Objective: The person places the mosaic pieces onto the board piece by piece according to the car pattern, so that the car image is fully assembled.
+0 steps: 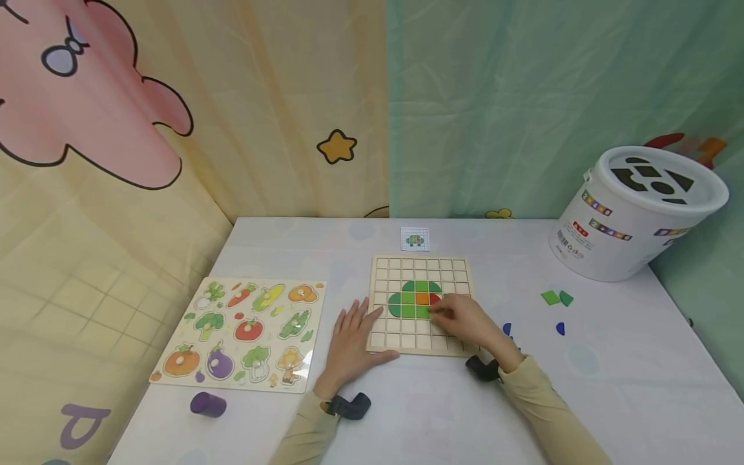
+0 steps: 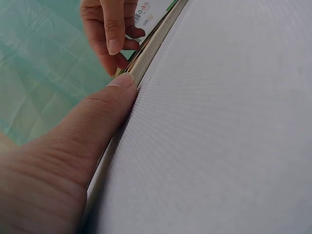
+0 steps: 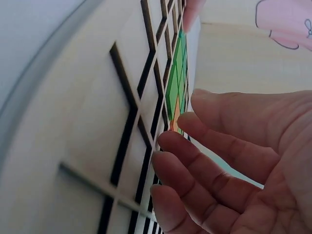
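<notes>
A square wooden grid board (image 1: 389,339) lies on the table, with green, orange and red pieces filling cells near its middle. My left hand (image 1: 351,342) rests at the board's left front corner, fingers spread over the left side and thumb against the front edge. My right hand (image 1: 462,318) bends over the pieces, its fingertips at the right end of the green row, beside the red piece (image 1: 434,299). In the right wrist view, thumb and forefinger stand slightly apart close to the orange piece (image 3: 176,114), with nothing visible between them. Behind the board lies a small picture card (image 1: 415,239).
Two loose green pieces (image 1: 550,298) and several blue ones (image 1: 560,329) lie right of the board. A white bucket (image 1: 610,226) stands at the back right. To the left are a vegetable puzzle board (image 1: 232,349) and a purple cylinder (image 1: 208,404).
</notes>
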A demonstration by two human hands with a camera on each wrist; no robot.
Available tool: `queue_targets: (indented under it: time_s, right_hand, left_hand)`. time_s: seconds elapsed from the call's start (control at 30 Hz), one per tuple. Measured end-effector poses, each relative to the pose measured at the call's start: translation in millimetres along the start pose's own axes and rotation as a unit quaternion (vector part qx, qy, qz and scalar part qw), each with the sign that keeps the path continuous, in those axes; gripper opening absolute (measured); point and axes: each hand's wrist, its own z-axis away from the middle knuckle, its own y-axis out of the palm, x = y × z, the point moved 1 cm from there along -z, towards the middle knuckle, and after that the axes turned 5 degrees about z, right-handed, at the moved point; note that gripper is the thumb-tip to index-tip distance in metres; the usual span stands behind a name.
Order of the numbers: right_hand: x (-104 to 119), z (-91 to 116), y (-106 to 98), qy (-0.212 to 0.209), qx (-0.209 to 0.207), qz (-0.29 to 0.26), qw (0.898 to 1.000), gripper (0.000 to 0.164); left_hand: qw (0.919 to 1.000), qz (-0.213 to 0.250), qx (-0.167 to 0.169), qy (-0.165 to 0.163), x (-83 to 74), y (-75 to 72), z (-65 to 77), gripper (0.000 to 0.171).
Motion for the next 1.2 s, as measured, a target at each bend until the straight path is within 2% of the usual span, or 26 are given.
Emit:
queue_targets:
  time_s: [0.13, 0.23, 0.4, 0.53, 0.63, 0.77, 0.87, 1.03, 1.2]
  right_hand:
    - [-7, 11, -7, 0.000, -0.017, -0.007, 1.000, 0.017]
    - [-16, 19, -15, 0.019, -0.042, -0.013, 0.999, 0.016]
    - [-37, 31, -34, 0.056, -0.085, 0.011, 0.995, 0.015]
    - [-60, 41, -52, 0.100, -0.119, 0.038, 0.987, 0.017]
    - [-78, 50, -69, 0.144, -0.131, 0.054, 0.979, 0.026]
    - [-95, 62, -92, 0.198, -0.109, 0.062, 0.972, 0.041]
    - [-104, 69, -101, 0.223, -0.088, 0.069, 0.968, 0.043]
    - [-118, 75, -103, 0.222, -0.066, 0.092, 0.968, 0.046]
    - [-121, 78, -99, 0.231, -0.063, 0.091, 0.967, 0.045]
  left_hand:
    - [1.0000, -0.006, 0.005, -0.002, 0.0, 1.1, -0.2, 0.094]
    - [0.9999, -0.007, 0.007, -0.003, 0.1, 1.6, -0.3, 0.094]
    - [1.0000, -0.007, 0.004, -0.002, 0.6, 1.7, -0.5, 0.094]
    - [1.0000, -0.007, 0.004, -0.003, 1.1, 1.5, -0.6, 0.094]
    - [1.0000, -0.005, 0.005, -0.005, 1.0, 1.0, -0.3, 0.094]
    - [1.0000, -0.002, 0.006, -0.006, 0.2, -0.2, 0.2, 0.093]
    - [1.0000, -0.003, 0.006, -0.005, -0.3, -0.9, 0.2, 0.093]
    - [1.0000, -0.002, 0.006, -0.002, -0.6, -1.6, 0.2, 0.093]
    - [1.0000, -0.004, 0.007, -0.002, -0.5, -1.3, 0.1, 0.093]
